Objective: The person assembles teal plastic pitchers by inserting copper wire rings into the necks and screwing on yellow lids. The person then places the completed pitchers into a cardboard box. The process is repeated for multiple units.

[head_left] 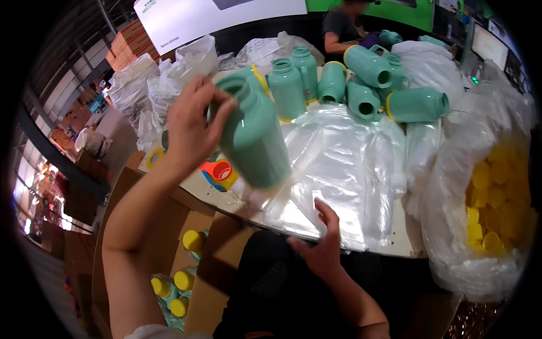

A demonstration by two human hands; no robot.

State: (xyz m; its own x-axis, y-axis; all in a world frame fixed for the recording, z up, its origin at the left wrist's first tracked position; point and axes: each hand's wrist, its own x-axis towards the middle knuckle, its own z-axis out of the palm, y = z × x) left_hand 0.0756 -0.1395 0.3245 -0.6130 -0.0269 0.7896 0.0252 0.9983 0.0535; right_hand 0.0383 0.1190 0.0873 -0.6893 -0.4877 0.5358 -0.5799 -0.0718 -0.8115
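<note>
A person's left hand (197, 116) held a green bottle (257, 144) left of centre in the upper half of the frame, fingers closed about its neck and upper side; whether they passed through a handle could not be told. The bottle hung tilted above the table, its open mouth toward the upper left and its blurred base toward the lower right. The right hand (322, 243), low and just right of centre, held nothing that showed; its fingers were loosely spread at the near edge of some clear bags (339, 164), and whether they touched was unclear. The bottle seemed light and hollow, likely stiff plastic that would not break easily, though its smooth, glossy wall could slip; the neck looked the surest place to grasp. The bags appeared thin, limp and slick, best pinched at an edge. They lay flat on a pale table (415, 240), with more bottles (286, 90) standing and lying behind them across the top. At the right edge, a clear sack (443, 243) held yellow caps (497, 198). At the lower left, a cardboard box (209, 282) contained capped bottles (193, 241). Another person (340, 34) sat or stood beyond the table at the top, before large white and green panels, in what looked like a factory hall.
</note>
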